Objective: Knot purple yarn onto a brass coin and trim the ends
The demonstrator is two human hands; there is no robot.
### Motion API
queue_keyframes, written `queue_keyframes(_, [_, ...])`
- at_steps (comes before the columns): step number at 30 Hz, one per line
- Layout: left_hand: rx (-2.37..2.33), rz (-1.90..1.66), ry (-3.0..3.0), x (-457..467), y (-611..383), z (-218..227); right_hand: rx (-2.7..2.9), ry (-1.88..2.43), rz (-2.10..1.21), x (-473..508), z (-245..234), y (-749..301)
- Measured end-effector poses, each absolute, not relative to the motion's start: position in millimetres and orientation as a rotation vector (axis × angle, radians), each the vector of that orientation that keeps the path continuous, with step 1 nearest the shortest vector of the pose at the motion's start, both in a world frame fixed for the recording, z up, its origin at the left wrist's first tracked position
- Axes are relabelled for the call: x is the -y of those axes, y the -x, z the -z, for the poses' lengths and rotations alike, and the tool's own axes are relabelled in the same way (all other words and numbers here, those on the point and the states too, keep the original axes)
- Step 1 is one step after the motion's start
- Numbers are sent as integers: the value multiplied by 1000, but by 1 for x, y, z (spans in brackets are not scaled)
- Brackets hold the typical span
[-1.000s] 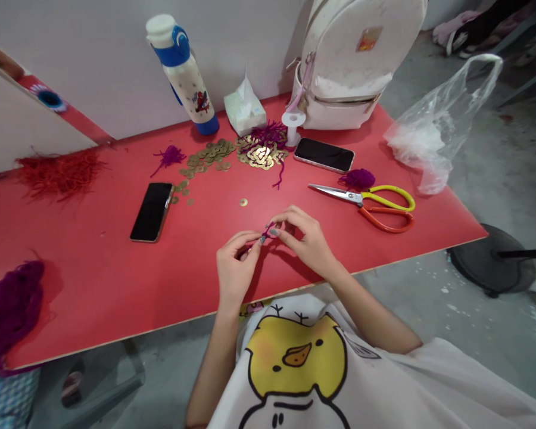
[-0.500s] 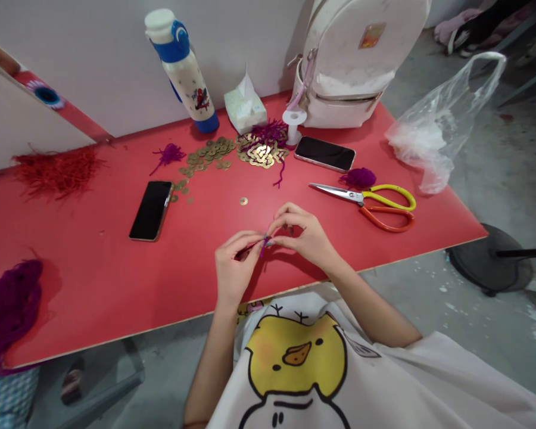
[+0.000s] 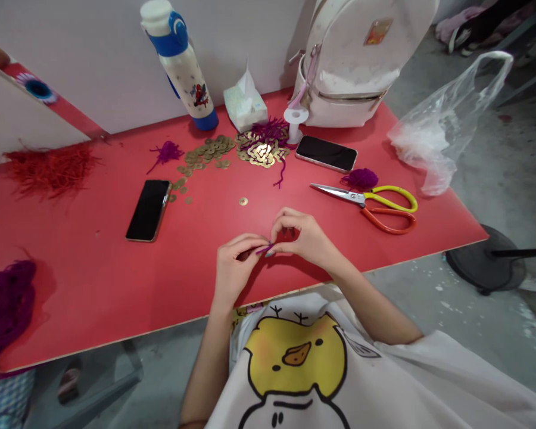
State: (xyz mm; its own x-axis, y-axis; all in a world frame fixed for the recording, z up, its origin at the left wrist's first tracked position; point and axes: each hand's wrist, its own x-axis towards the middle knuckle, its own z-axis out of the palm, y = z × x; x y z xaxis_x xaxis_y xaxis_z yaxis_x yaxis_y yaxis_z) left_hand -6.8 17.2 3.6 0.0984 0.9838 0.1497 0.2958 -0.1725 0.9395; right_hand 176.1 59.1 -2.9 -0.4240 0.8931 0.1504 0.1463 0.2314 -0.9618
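My left hand (image 3: 234,266) and my right hand (image 3: 304,237) meet over the near edge of the red table (image 3: 93,274). Both pinch a short piece of purple yarn (image 3: 266,249) between their fingertips. A single brass coin (image 3: 243,201) lies on the table just beyond my hands. Further back sit a spread of brass coins (image 3: 208,152) and a heap of coins tangled with purple yarn (image 3: 263,146).
Scissors (image 3: 370,202) with yellow and orange handles lie to the right, beside a purple yarn ball (image 3: 360,178). Two phones (image 3: 148,210) (image 3: 326,153), a white spool (image 3: 295,123), a tissue pack (image 3: 245,106), a bottle (image 3: 179,62), a backpack (image 3: 360,59) and a plastic bag (image 3: 438,131) stand around. Red yarn (image 3: 49,170) lies far left.
My hands have drawn a little nearer to me, and the yarn between my fingertips is pulled shorter and flatter. Nothing else on the table has moved.
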Motion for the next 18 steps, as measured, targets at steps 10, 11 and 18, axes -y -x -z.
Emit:
queue_keyframes(10, [-1322,-1115,-1413,-15,8,2,1260,958,-1738,-57,8,-177])
queue_keyframes(11, [-1342,-1128,-1370,-15,8,2,1244,980,-1691,-56,9,-177])
queue_keyframes(18, [-1384,-1217,-1149,-16,6,5,1470,1063,-1649,-43,14,-172])
